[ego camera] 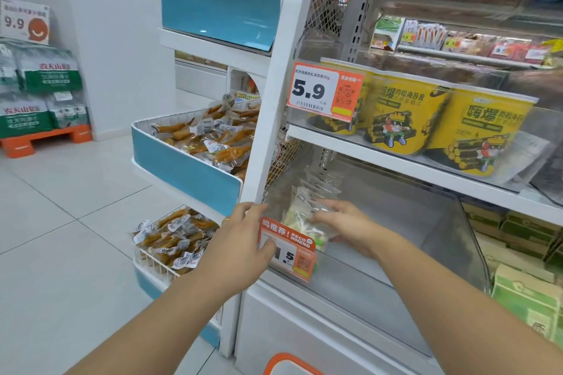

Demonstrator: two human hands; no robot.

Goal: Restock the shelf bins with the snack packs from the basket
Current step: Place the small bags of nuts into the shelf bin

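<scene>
- Left hand [243, 240]: at the front left corner of the clear plastic shelf bin [396, 253]. Fingertips hooked over the bin's top edge beside the white upright post [274, 100]; thumb pressed against the orange-and-white price tag [289, 250] clipped to the bin front. Grip half curled, clasping the bin rim, not a pack.
- Right hand [344, 222]: inside the bin, palm down, fingers nearly straight and spread a little, resting on the clear snack pack with pale green and white contents [300, 219]. Grip relaxed; whether the thumb is curled under the pack cannot be told.
- Snack pack: in the bin's front left corner, just behind the price tag, between the two hands. More clear packs [316, 183] stand behind it against the wire mesh side, blurred.
- Orange-rimmed basket [289, 364]: only a rim shows at the bottom edge, below the bin.
- Shelf above: yellow round tubs [405, 113] in a row, behind a 5.9 price card [323, 91].
- Left of the post: blue-fronted wire bins [185, 167] filled with brown vacuum-packed snacks.
</scene>
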